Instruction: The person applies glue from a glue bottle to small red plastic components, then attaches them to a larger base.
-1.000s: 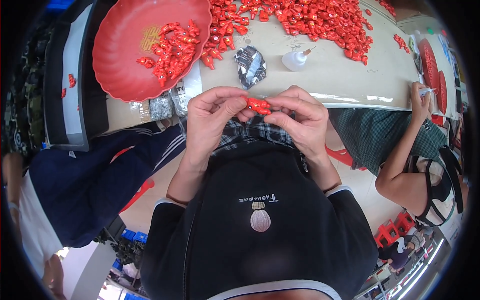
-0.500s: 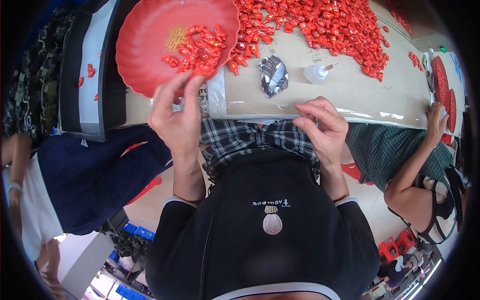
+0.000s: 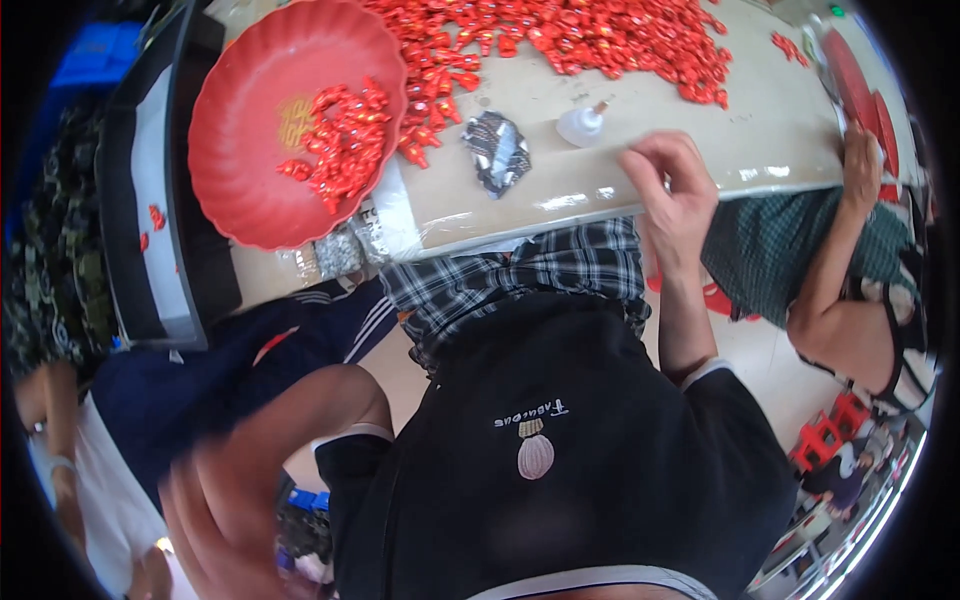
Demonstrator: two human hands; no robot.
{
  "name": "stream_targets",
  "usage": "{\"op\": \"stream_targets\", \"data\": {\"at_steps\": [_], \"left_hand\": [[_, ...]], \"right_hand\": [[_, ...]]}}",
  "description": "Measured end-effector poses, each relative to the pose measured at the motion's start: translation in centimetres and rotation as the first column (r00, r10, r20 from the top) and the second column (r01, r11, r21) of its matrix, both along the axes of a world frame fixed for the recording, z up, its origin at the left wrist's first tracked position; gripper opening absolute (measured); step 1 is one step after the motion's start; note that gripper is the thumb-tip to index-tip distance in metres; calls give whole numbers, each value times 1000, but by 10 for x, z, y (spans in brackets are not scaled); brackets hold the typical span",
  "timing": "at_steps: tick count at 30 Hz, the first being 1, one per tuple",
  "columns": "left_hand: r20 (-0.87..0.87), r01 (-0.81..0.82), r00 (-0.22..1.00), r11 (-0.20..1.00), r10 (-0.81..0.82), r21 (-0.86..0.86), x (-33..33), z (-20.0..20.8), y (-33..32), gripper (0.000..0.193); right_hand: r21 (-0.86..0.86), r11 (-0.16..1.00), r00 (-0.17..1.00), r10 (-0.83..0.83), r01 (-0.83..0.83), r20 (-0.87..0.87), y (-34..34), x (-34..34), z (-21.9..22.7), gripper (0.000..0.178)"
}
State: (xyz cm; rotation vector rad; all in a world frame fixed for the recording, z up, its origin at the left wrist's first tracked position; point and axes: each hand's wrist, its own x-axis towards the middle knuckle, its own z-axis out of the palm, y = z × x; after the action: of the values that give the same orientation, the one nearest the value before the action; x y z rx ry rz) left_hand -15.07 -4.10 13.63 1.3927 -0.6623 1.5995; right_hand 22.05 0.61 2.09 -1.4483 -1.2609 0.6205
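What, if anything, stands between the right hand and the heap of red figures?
Nothing visible stands directly between the right hand and the heap of red figures; the white bottle sits just left of that path.

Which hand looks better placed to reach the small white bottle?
Probably the right hand: it is close to the white bottle on the table. The left hand, blurred, is low at the person's left side, farther from both.
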Motion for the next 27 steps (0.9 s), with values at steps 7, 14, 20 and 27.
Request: {"op": "stream_targets", "data": {"at_steps": [7,14,20,27], "left_hand": [[-567,856,-109,213,-816,-471,50,92,-21,24],[75,267,-265,-148,-961,-952,49,100,-31,33],[-591,617,98,515,-801,-595,49,97,-17,33],[-650,497,760,626,22,602,77,87,11,33]], "right_hand": [[-7,998,984,68,-68,162,25,-13,-9,41],[52,993,968,96,-111,231,28,-25,-14,39],[21,995,961,93,-102,260,26,-18,-16,37],[58,995,979,71,-84,193,29,-24,-19,31]]}}
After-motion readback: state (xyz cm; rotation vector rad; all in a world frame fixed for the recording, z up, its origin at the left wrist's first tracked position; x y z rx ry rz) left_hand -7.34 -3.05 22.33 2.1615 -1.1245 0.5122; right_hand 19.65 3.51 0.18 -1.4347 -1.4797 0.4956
